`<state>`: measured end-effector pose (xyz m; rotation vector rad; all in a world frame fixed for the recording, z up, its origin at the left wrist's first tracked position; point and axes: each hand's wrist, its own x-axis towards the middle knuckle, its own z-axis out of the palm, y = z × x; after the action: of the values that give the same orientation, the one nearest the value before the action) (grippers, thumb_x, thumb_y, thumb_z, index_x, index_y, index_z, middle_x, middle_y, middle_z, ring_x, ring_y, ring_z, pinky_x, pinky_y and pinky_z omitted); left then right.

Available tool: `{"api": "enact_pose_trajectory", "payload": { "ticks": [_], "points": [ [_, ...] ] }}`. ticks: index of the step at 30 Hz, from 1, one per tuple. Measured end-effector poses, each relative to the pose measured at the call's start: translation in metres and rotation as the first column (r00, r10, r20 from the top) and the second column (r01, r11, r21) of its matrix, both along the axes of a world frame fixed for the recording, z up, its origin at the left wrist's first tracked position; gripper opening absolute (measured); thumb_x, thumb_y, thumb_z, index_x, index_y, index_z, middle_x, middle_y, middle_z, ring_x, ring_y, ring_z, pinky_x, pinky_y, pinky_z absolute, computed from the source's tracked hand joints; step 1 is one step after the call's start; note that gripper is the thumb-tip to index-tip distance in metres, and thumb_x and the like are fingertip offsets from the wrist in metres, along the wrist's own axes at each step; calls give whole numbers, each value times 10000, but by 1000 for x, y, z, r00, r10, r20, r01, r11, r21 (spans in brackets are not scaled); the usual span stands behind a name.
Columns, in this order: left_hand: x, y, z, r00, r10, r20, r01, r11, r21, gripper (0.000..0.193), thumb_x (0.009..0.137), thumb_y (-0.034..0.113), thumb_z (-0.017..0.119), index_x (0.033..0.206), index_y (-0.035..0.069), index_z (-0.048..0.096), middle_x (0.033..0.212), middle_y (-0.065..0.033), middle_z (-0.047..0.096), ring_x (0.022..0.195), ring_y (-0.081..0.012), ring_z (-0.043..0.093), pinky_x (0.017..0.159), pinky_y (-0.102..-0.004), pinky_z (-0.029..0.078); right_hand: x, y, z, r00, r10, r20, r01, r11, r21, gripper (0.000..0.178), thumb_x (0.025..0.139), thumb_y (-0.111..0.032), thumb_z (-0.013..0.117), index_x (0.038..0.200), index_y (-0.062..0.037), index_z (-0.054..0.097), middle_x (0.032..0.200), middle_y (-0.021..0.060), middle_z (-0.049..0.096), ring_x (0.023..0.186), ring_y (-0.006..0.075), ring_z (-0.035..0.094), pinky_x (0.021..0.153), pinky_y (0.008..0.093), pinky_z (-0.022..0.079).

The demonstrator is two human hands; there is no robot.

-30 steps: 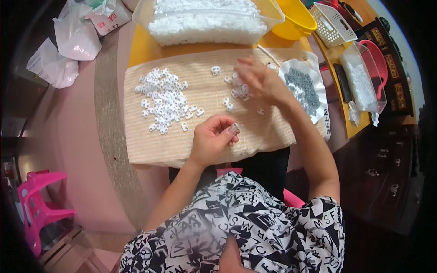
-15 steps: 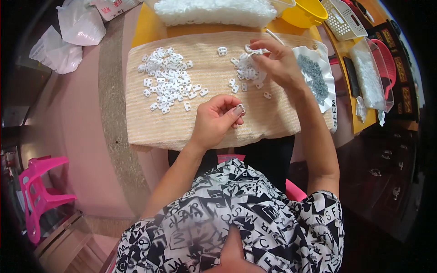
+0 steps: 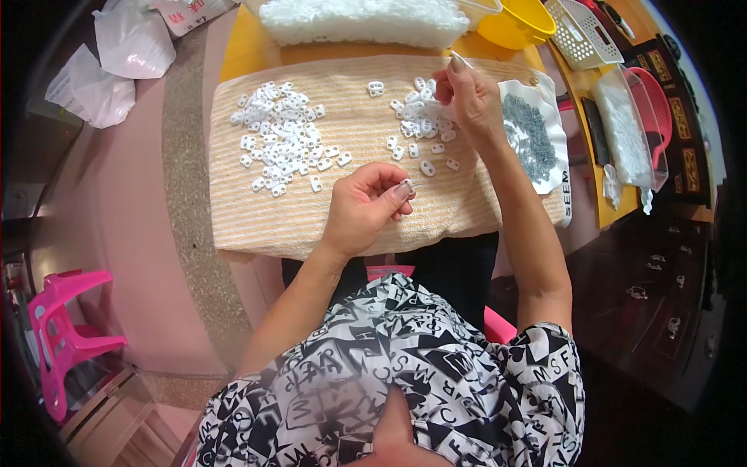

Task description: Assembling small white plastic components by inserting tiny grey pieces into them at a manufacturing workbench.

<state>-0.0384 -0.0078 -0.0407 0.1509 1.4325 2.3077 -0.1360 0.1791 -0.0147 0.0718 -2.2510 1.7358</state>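
My left hand [image 3: 366, 206] is closed above the near part of the striped towel [image 3: 350, 226], pinching a small white plastic piece [image 3: 408, 185] between thumb and fingertips. Most of that piece is hidden. My right hand [image 3: 473, 105] is at the towel's far right edge, its fingers drawn together on a thin white stick [image 3: 470, 61]. Below and left of it lies a small heap of white two-holed plastic pieces [image 3: 424, 117]. One oval piece [image 3: 427, 167] lies apart, closer to me. A larger heap of similar pieces [image 3: 282, 132] covers the towel's left side.
Right of my right wrist, a white fluted tray [image 3: 511, 88] holds small grey parts. Behind the towel stand a clear tub [image 3: 486, 6] of white pieces and a yellow bowl [image 3: 517, 23]. A perforated white basket [image 3: 583, 35] and a pink basket [image 3: 660, 117] are farther right.
My right hand has moved up and slightly right, from the small heap to the white stick. An oval white piece now lies in front of that heap. My left hand keeps its pinch.
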Motion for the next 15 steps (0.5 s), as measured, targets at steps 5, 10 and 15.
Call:
{"api": "enact_pose_trajectory", "payload": {
  "ticks": [5,10,15],
  "points": [
    [-2,-2,2,999,12,32,-13,1000,19,109,826,46,559,911,-22,550,748,-62,597,628,-87,571,533,-192,455,30,4,17,993,-47,-110,72,970,231,134,829,-121,546,852,-11,620,710,61,619,625,118,561,566,236,438],
    [-3,-7,1,996,28,80,-35,996,87,113,822,45,564,915,-19,553,752,-68,598,633,-95,576,535,-192,456,82,-7,12,974,228,0,-157,668,727,222,691,-27,562,905,-71,606,750,101,559,713,250,564,605,336,458],
    [-3,-3,3,996,42,74,-50,992,114,115,819,43,568,914,-21,556,756,-71,600,634,-107,578,541,-195,457,92,-14,0,976,217,13,-129,530,838,101,724,-49,491,808,-45,549,766,117,526,757,281,549,637,360,460]
  ]
}}
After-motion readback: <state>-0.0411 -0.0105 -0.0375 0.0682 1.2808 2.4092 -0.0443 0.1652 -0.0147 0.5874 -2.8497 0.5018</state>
